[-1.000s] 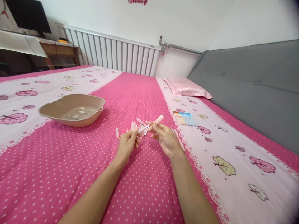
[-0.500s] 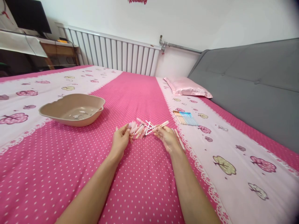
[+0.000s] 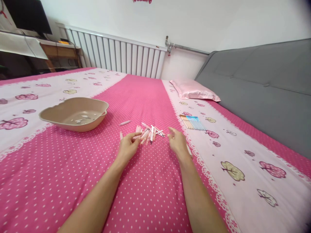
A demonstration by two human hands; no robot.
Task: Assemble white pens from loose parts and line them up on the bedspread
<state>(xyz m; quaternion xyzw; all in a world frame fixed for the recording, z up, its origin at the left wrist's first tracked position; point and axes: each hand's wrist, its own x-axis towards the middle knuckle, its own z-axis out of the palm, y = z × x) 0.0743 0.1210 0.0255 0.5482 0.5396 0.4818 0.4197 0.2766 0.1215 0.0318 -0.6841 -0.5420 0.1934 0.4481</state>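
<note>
A small heap of pink and white pen parts [image 3: 150, 132] lies on the pink dotted bedsheet [image 3: 136, 181] in front of me. My left hand [image 3: 128, 148] rests on the sheet just left of the heap, fingers loosely curled, tips at the heap's edge, with nothing clearly in its grasp. My right hand [image 3: 178, 142] sits just right of the heap, fingers apart and empty. One loose white piece [image 3: 125, 123] lies alone beyond my left hand, and a pink cap [image 3: 121, 136] lies beside that hand.
A beige plastic basin [image 3: 73, 114] with a few scraps inside stands to the left. A neat row of orange and blue pens [image 3: 193, 123] lies to the right. A pink pillow [image 3: 194, 90] and a grey headboard [image 3: 262, 87] lie beyond.
Both hands held pen parts a second ago, lowered them onto the heap, and have now drawn back empty. A white piece has appeared on the sheet towards the basin.
</note>
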